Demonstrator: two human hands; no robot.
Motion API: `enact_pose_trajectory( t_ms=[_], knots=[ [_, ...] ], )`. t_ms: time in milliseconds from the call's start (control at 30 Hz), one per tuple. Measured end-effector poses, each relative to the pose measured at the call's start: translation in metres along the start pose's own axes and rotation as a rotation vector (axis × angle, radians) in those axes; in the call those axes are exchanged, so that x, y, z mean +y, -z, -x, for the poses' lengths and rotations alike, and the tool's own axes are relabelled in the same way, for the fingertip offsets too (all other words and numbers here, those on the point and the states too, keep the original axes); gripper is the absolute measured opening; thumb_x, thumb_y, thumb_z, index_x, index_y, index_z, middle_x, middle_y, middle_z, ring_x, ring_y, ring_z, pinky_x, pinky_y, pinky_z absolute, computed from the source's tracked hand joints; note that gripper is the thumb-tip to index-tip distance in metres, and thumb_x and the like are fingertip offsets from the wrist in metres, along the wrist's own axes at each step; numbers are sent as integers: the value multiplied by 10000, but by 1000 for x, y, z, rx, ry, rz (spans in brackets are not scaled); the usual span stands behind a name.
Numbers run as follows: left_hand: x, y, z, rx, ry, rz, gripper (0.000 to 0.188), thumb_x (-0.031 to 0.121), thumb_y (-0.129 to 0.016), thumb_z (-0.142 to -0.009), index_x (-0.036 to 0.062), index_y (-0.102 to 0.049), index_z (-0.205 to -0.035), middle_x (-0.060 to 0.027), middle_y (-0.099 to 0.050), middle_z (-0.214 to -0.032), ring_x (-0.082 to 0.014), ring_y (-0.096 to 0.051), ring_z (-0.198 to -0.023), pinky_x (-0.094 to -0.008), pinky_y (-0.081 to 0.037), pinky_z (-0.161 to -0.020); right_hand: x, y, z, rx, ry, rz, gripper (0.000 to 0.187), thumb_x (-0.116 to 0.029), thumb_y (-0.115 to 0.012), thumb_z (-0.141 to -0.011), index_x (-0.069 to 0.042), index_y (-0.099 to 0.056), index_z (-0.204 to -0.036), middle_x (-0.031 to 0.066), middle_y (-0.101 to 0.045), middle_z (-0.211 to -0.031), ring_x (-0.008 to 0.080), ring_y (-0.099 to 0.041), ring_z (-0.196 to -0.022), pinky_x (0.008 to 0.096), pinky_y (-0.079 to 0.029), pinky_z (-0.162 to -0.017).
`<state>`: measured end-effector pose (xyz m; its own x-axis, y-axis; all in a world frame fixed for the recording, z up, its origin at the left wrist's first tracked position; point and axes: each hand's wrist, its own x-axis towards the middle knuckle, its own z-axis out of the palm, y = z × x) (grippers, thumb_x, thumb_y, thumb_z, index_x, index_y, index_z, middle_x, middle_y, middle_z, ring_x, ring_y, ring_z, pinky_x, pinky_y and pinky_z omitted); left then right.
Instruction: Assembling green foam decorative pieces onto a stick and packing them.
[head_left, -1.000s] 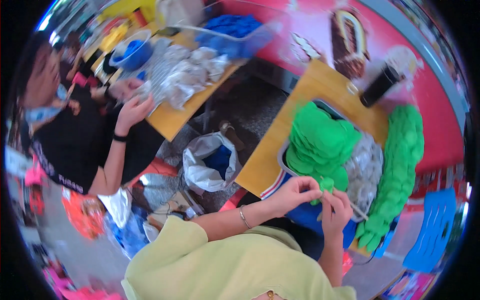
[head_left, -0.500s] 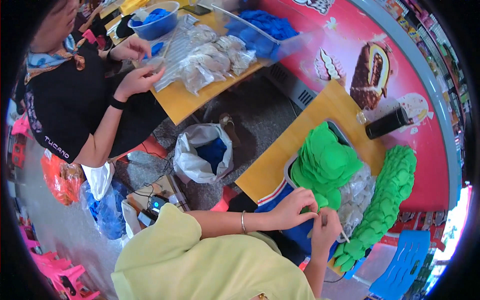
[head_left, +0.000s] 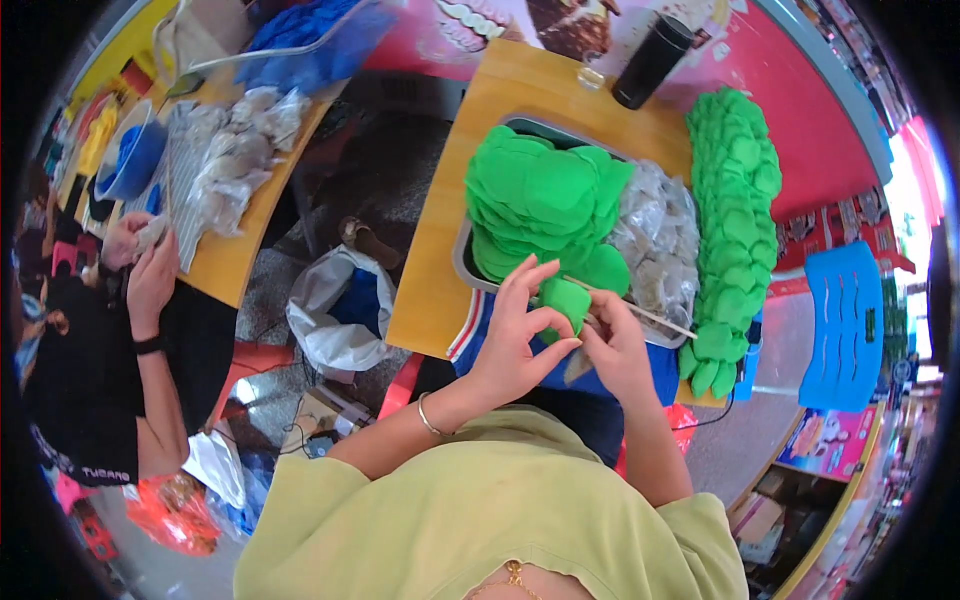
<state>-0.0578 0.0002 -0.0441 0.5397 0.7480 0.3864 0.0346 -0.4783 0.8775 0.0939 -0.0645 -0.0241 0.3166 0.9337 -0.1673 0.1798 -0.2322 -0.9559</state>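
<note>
A small rounded green piece (head_left: 566, 304), thin like cloth or foam, is held up between my two hands. My left hand (head_left: 518, 338) grips its near left edge, thumb and fingers bent around it. My right hand (head_left: 618, 350) is closed at the other side, with a thin pale stick (head_left: 655, 319) sticking out past its fingers to the right. Below the fingertips hangs a small greyish piece (head_left: 580, 367), partly covered. Just beyond my hands, a metal tray (head_left: 463, 258) bears a heaped pile of green rounded pieces (head_left: 545, 190).
Clear plastic bags (head_left: 655, 230) lie beside the pile. A long row of overlapping green pieces (head_left: 735, 200) runs along the table's right. A black bottle (head_left: 652, 62) stands at the back. Left are a white sack (head_left: 320, 335), a co-worker's hand (head_left: 152, 280) and a blue chair (head_left: 842, 325) far right.
The view has swung to the right, bringing the tray and my hands toward the middle. The green piece now shows more fully between my hands, and my left fingers are more spread.
</note>
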Motion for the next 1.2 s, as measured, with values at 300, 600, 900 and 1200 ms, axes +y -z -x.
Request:
enact_pose_trajectory(
  t_ms=[300,600,900,1200],
  knots=[
    [-7,4,-1,-175,62,369,158,96,-683,-770,49,-584,-883,-147,-409,-1292,-248,-460,-1145,-357,-361,-965,-1,4,4,28,221,246,211,7,-613,-745,-7,-544,-944,112,-607,-794,188,-614,-716,291,-470,-635],
    [-18,-1,2,-36,468,836,181,99,-592,-876,42,-527,-1035,-3,-592,-892,-69,-573,-830,-220,-478,-721,-9,7,9,24,414,308,234,-2,-678,-693,-42,-575,-899,109,-615,-814,257,-611,-695,323,-490,-595],
    [-12,-10,3,131,692,1219,74,97,-540,-903,85,-525,-974,-32,-615,-906,-117,-601,-819,-277,-507,-698,-9,5,2,-65,578,385,213,19,-668,-707,-35,-583,-895,77,-594,-776,139,-590,-737,264,-470,-607],
    [-1,-6,8,0,475,895,241,103,-631,-851,42,-500,-1043,-5,-567,-933,-70,-535,-863,-224,-451,-749,-7,0,1,61,185,128,240,-5,-669,-711,-20,-531,-908,65,-593,-757,122,-590,-694,263,-462,-599]
  ],
)
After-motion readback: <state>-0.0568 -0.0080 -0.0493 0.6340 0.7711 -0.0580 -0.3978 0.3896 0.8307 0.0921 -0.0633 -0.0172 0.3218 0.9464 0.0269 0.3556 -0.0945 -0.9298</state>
